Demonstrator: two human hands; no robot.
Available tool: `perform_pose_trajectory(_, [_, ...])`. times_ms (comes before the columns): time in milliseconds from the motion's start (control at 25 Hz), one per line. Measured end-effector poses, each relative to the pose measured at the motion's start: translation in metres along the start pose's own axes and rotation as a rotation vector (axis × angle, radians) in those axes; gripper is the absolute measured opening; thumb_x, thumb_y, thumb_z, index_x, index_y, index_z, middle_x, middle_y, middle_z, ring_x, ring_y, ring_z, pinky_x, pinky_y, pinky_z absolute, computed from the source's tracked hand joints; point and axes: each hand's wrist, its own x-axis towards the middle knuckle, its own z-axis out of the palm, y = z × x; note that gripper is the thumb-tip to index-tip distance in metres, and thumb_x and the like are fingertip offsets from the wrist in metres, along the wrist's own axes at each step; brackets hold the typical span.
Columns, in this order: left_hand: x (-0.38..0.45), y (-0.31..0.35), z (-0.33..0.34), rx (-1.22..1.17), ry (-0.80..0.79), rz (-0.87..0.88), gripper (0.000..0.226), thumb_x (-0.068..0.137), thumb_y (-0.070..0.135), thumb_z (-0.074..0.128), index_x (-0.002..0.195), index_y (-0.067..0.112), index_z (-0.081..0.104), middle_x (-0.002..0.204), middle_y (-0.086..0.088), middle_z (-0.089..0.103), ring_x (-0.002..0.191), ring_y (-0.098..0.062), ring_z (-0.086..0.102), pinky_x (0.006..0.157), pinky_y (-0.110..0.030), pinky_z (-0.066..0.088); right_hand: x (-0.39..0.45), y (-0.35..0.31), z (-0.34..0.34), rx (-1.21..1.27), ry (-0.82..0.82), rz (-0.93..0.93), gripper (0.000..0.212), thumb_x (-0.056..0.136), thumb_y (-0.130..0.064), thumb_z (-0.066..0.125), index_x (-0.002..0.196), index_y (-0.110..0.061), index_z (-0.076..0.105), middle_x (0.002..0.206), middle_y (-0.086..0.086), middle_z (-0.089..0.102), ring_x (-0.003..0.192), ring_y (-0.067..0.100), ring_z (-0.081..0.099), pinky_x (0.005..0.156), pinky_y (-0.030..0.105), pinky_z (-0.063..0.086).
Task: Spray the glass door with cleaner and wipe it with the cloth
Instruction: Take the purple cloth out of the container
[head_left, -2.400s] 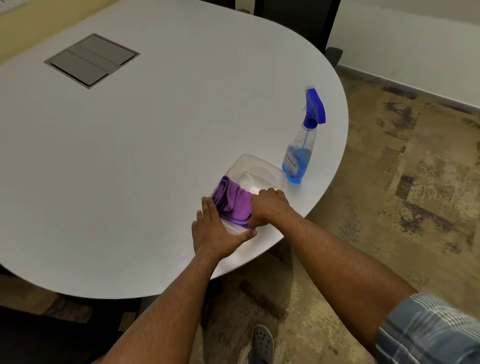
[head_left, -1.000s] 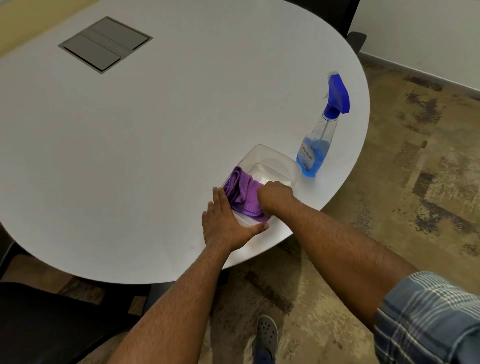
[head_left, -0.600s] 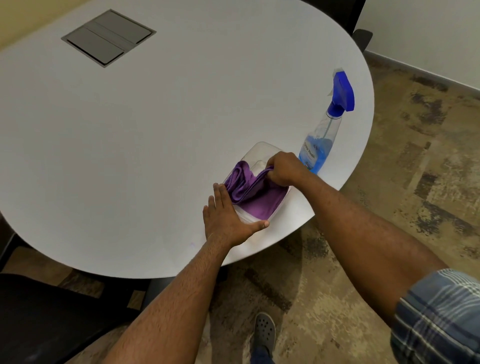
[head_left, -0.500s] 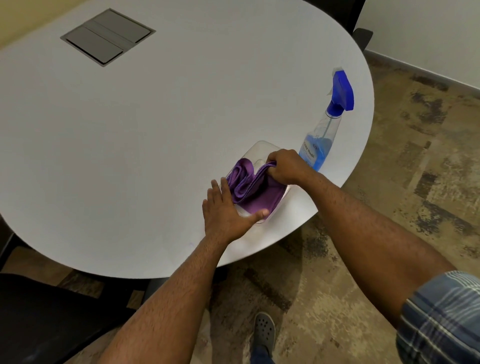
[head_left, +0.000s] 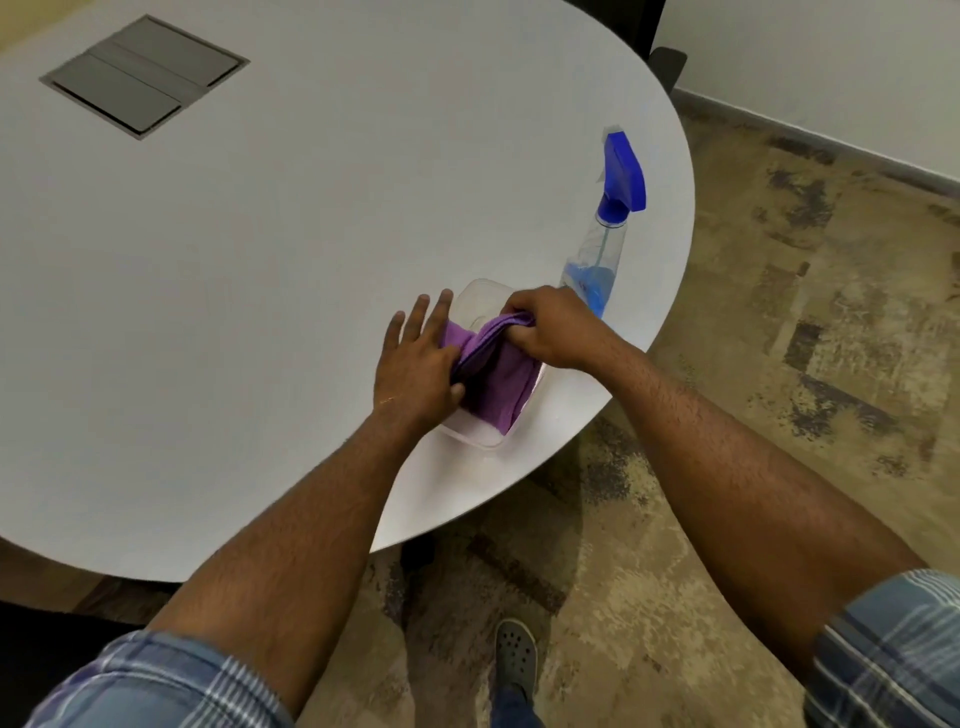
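1. The purple cloth (head_left: 498, 379) was seen bunched in a clear plastic tray (head_left: 470, 434) near the edge of the white table (head_left: 260, 260).
2. Its upper fold was gripped by the curled fingers of the right hand (head_left: 545, 327).
3. The left hand (head_left: 415, 364) was laid with fingers straight against the cloth's left side.
4. The spray bottle (head_left: 605, 239) was stood upright just beyond the tray.

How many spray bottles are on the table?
1. The spray bottle stands near the table's right edge, just behind the right hand, which hides its base. No others show.
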Motion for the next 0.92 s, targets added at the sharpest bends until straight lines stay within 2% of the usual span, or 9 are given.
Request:
perform_pose_trajectory(120, [0.002, -0.013, -0.018, -0.136, 0.132, -0.036, 0.028, 0.077, 0.032, 0.064, 0.094, 0.014, 0.076, 0.159, -0.01, 0.035, 0.15, -0.033, 0.023, 0.122, -0.051, 0.012, -0.009, -0.009, -0.03, 0.079, 0.044, -0.039, 0.032, 0.091, -0.029, 0.066, 0.121, -0.021, 0.062, 0.102, -0.003, 0.061, 0.089, 0.011, 0.056, 0.062, 0.01, 0.038])
perform_pose_trajectory(200, [0.008, -0.022, -0.04, -0.218, 0.211, -0.108, 0.036, 0.077, 0.033, 0.053, 0.094, 0.011, 0.076, 0.141, -0.009, 0.058, 0.139, -0.031, 0.041, 0.12, -0.051, 0.013, -0.015, -0.015, -0.048, 0.077, 0.022, -0.063, 0.045, 0.083, -0.034, 0.076, 0.123, -0.021, 0.061, 0.102, -0.006, 0.06, 0.09, 0.01, 0.057, 0.062, 0.009, 0.039])
perform_pose_trajectory(280, [0.013, -0.029, -0.066, -0.319, 0.259, -0.172, 0.03, 0.081, 0.032, 0.052, 0.09, 0.013, 0.074, 0.112, -0.006, 0.072, 0.116, -0.027, 0.059, 0.121, -0.048, 0.011, -0.02, -0.022, -0.058, 0.033, 0.072, -0.075, 0.039, 0.082, -0.026, 0.077, 0.116, -0.018, 0.063, 0.101, -0.003, 0.064, 0.09, 0.013, 0.06, 0.067, 0.014, 0.044])
perform_pose_trajectory(360, [0.012, -0.033, -0.091, -0.386, 0.302, -0.168, 0.02, 0.084, 0.026, 0.055, 0.085, 0.015, 0.072, 0.085, -0.001, 0.072, 0.086, -0.021, 0.063, 0.122, -0.045, 0.01, -0.025, -0.03, -0.063, 0.034, 0.225, -0.065, 0.022, 0.087, -0.014, 0.069, 0.108, -0.015, 0.068, 0.096, 0.0, 0.067, 0.09, 0.017, 0.063, 0.076, 0.025, 0.051])
perform_pose_trajectory(440, [0.004, -0.033, -0.11, -0.371, 0.336, -0.132, 0.016, 0.087, 0.022, 0.057, 0.088, 0.017, 0.073, 0.078, 0.001, 0.071, 0.073, -0.017, 0.059, 0.123, -0.045, 0.012, -0.034, -0.038, -0.068, 0.098, 0.354, -0.028, 0.018, 0.087, -0.011, 0.066, 0.103, -0.016, 0.07, 0.096, -0.002, 0.067, 0.091, 0.016, 0.062, 0.085, 0.033, 0.055])
perform_pose_trajectory(600, [-0.02, -0.03, -0.145, -0.393, 0.33, -0.09, 0.02, 0.093, 0.021, 0.058, 0.102, 0.017, 0.076, 0.091, 0.0, 0.076, 0.084, -0.019, 0.064, 0.124, -0.042, 0.009, -0.073, -0.054, -0.083, 0.12, 0.477, -0.013, 0.023, 0.083, -0.024, 0.074, 0.105, -0.02, 0.073, 0.122, -0.005, 0.067, 0.115, 0.015, 0.059, 0.104, 0.038, 0.046])
perform_pose_trajectory(680, [-0.038, -0.021, -0.165, -0.443, 0.299, -0.038, 0.019, 0.094, 0.023, 0.061, 0.103, 0.017, 0.077, 0.092, -0.001, 0.076, 0.085, -0.018, 0.063, 0.122, -0.041, 0.017, -0.106, -0.06, -0.089, 0.063, 0.521, -0.019, 0.024, 0.08, -0.03, 0.077, 0.102, -0.019, 0.076, 0.129, -0.004, 0.065, 0.121, 0.013, 0.056, 0.108, 0.037, 0.041])
perform_pose_trajectory(800, [-0.067, -0.001, -0.187, -0.592, 0.218, 0.097, 0.016, 0.089, 0.03, 0.071, 0.094, 0.017, 0.079, 0.078, 0.002, 0.072, 0.076, -0.015, 0.062, 0.087, -0.033, 0.047, -0.17, -0.063, -0.093, 0.092, 0.599, 0.053, 0.022, 0.077, -0.028, 0.08, 0.096, -0.017, 0.078, 0.129, -0.002, 0.066, 0.121, 0.014, 0.058, 0.107, 0.039, 0.043])
perform_pose_trajectory(920, [-0.099, 0.029, -0.194, -0.648, 0.114, 0.248, 0.02, 0.083, 0.038, 0.077, 0.086, 0.019, 0.078, 0.072, 0.005, 0.07, 0.076, -0.016, 0.067, 0.069, -0.028, 0.047, -0.253, -0.064, -0.084, 0.104, 0.651, 0.212, 0.023, 0.079, -0.028, 0.078, 0.099, -0.018, 0.077, 0.131, -0.003, 0.063, 0.121, 0.016, 0.056, 0.108, 0.04, 0.04])
